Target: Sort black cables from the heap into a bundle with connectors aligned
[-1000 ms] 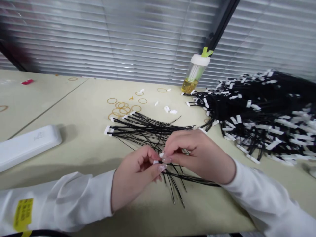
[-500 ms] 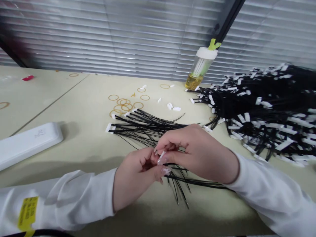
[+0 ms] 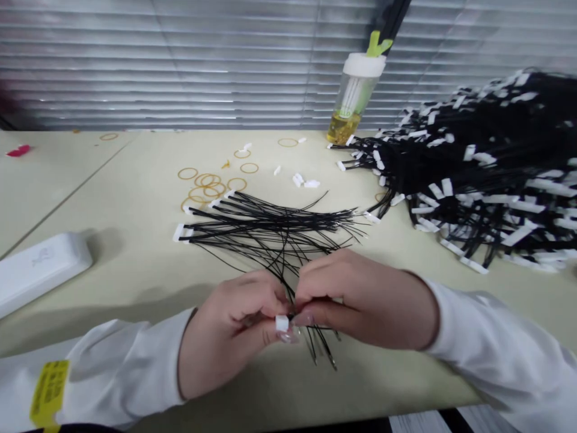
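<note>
Between thumb and fingers, my left hand [image 3: 238, 331] pinches a small white connector [image 3: 282, 323]. Close against it, my right hand [image 3: 360, 300] is closed on the black wires [image 3: 292, 316] at the connector's right side; its fingers hide most of the grip. Loose wire ends [image 3: 322, 349] hang below both hands. Just beyond them lies a spread bundle of black cables [image 3: 270, 219] with white connectors [image 3: 183, 233] at the left ends.
A big heap of black cables [image 3: 487, 150] with white connectors fills the right. Rubber bands [image 3: 207, 185] and small white pieces [image 3: 311, 183] lie behind the bundle. A bottle [image 3: 356, 90] stands by the blinds. At left are a white case [image 3: 45, 264] and a red item [image 3: 18, 151].
Both hands have moved down a little, and the white connector now shows at my left fingertips. The long wires under my right hand no longer stretch right. The view has shifted slightly.
</note>
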Demonstrator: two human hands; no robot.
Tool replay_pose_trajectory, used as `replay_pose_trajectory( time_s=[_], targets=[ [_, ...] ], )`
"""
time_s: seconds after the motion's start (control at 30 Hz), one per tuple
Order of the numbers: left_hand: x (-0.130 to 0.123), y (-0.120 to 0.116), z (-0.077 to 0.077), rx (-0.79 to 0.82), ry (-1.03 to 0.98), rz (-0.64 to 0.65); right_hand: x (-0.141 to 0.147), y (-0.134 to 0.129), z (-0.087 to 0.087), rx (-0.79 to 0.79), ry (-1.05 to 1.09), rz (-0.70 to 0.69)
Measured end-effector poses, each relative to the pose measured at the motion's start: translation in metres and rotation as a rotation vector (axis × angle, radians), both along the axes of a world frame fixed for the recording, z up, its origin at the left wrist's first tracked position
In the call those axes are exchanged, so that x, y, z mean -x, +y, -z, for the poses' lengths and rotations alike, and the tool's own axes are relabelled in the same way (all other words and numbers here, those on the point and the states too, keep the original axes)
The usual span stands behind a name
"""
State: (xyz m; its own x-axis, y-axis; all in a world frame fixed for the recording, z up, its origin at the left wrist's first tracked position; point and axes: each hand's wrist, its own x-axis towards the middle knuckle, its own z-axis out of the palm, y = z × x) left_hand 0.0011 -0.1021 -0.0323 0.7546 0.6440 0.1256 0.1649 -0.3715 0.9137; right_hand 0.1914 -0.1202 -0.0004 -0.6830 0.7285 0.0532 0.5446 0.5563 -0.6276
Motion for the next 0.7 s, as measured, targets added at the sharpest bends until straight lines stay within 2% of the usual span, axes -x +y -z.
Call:
replay_pose_trajectory(
  time_s=[0.23,0.37,0.7],
  targets=[
    [0.0020,-0.0006,0.0005,-0.042,0.026,-0.004,0.0012,-0.0029,0.0030,0.077,-0.021,0.067],
    [0.0036,-0.0007,0.0023,-0.045,0.032,0.013,-0.0007,-0.0020,0.0014,0.092,-0.013,0.008],
    [-0.0022,0.0011,0.0022,-0.076,-0.051,0.038,-0.0011,-0.0005,-0.0006,0.000,-0.094,-0.095]
  ],
)
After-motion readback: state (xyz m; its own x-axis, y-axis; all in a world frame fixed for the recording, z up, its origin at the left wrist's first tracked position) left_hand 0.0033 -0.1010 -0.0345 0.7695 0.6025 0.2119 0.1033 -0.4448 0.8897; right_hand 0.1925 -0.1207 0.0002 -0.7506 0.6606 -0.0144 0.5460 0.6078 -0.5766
